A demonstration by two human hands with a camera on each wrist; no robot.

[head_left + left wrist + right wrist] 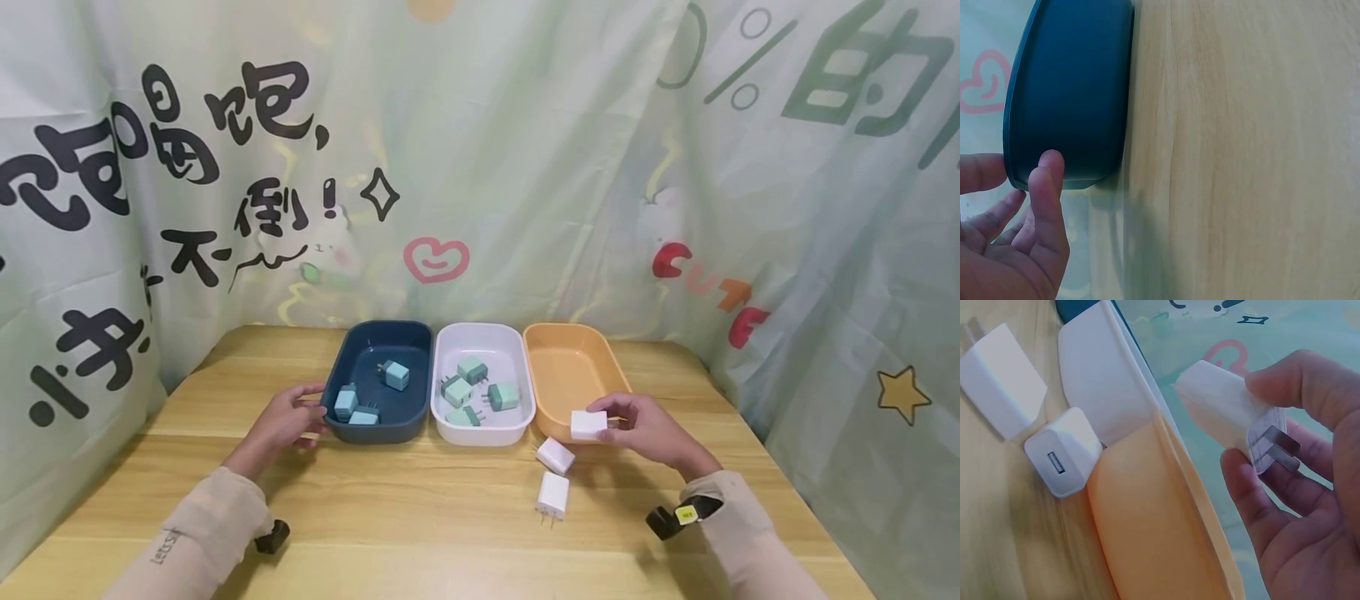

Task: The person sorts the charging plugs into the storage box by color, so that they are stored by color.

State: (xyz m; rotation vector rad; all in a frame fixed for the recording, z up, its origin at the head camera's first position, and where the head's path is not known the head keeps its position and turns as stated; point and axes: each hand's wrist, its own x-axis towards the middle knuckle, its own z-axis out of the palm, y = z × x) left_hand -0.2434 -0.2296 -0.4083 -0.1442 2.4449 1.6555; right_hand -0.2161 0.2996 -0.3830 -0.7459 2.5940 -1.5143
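Observation:
My right hand (651, 427) pinches a white USB wall charger (588, 425) between thumb and fingers, over the front rim of the orange tray (542, 408). In the right wrist view the held charger (1225, 409) has its metal prongs turned toward the palm. Two more white chargers lie on the table in front: one (555, 456) near the orange tray, its USB port visible in the right wrist view, the other (552, 495) closer to me. My left hand (288, 421) touches the outside of the dark blue tray (405, 432) at its left end, fingers loosely extended.
Between the blue and orange trays stands a white tray (487, 435) with several green chargers (502, 396). Light blue chargers (393, 375) lie in the blue tray. The trays stand side by side on a wooden table (420, 525), with a printed curtain (525, 167) behind and at both sides.

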